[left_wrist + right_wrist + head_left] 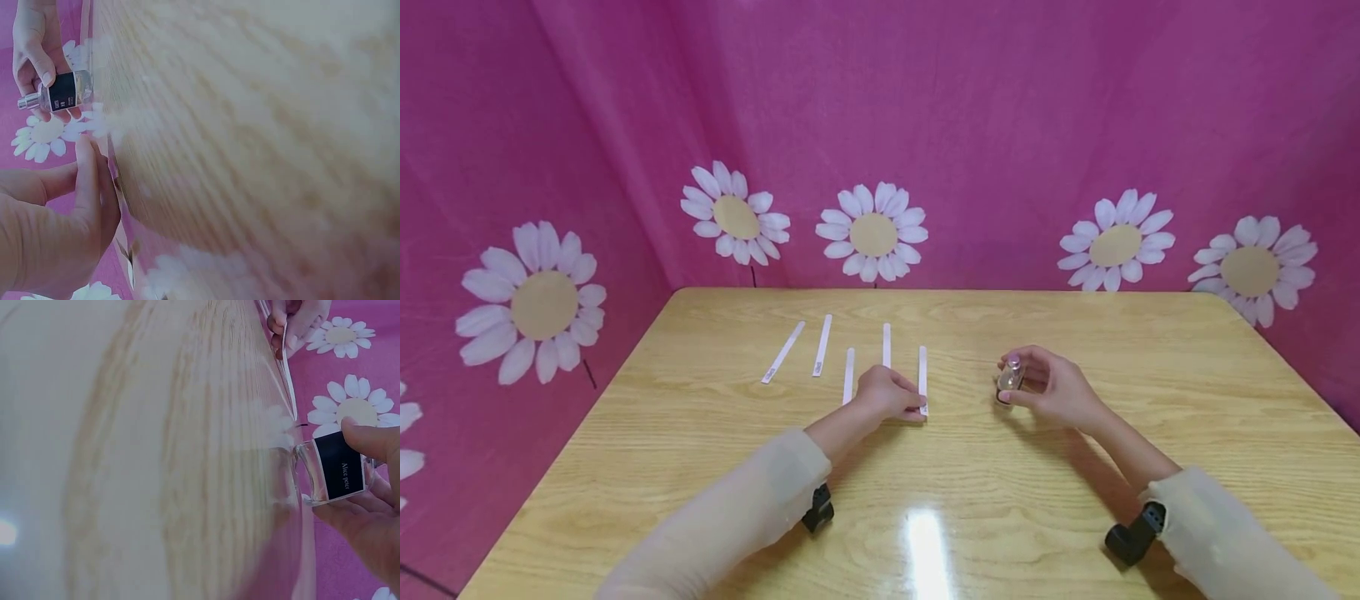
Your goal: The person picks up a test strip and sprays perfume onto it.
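My left hand point(889, 395) pinches the near end of a white paper test strip point(922, 367), the rightmost of several on the table. In the right wrist view that strip point(289, 381) runs out from between the left fingertips along the tabletop. My right hand point(1060, 392) holds a small glass perfume bottle point(1009, 382) with a silvery top, right of the strips. The bottle stands upright, its base close to the table. A black label point(340, 465) with white lettering faces the right wrist camera, and the thumb lies over its edge.
Left of the held strip lie more white strips: two farther left point(783, 352), point(822, 346) with dark print at their near ends, and two partly hidden behind my left hand, a nearer strip point(849, 373) and a farther strip point(887, 343). A pink flowered cloth point(985, 125) hangs behind the wooden table point(1037, 517).
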A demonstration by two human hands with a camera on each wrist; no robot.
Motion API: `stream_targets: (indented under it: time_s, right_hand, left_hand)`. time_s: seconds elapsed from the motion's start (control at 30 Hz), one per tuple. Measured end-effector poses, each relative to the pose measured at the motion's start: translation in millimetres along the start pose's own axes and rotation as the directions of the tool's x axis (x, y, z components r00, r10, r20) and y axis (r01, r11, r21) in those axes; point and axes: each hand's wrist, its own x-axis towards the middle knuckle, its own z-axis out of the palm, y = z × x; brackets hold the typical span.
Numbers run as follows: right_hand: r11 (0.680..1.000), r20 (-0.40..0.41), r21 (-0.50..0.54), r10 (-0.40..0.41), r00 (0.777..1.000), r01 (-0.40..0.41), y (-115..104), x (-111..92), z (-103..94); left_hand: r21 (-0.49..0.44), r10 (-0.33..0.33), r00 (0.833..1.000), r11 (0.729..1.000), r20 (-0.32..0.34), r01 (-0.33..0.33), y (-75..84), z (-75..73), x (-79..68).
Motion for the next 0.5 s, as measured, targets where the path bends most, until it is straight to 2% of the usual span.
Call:
stream_targets:
  time_s: [0.17, 0.3, 0.37, 0.43, 0.5]
  right_hand:
    - [0.999, 0.046, -0.04, 0.016, 0.999, -0.014, -5.0, -5.3, -2.0]
    - [0.999, 0.053, -0.047, 0.004, 0.999, -0.001, -8.0, -8.1, -5.8]
    - [0.998, 0.042, -0.059, -0.003, 0.999, 0.005, -7.3, -9.5, -7.6]
    - [0.997, 0.029, -0.082, -0.012, 1.0, 0.015, -5.9, -12.4, -9.2]
    - [0.99, -0.001, -0.137, -0.035, 0.999, 0.035, -5.2, -16.6, -11.1]
  left_hand:
    - [0.038, -0.011, 0.999, 0.999, 0.039, 0.009, -1.3, 0.2, -6.8]
    - [0.082, 0.021, 0.998, 0.996, 0.063, -0.026, 0.2, -2.7, -9.1]
    - [0.114, 0.052, 0.996, 0.992, 0.077, -0.061, 0.5, -6.9, -9.7]
    - [0.183, 0.107, 0.99, 0.975, 0.096, -0.124, 0.5, -13.3, -11.9]
    - [0.28, 0.203, 0.972, 0.932, 0.119, -0.229, -0.6, -21.5, -14.1]
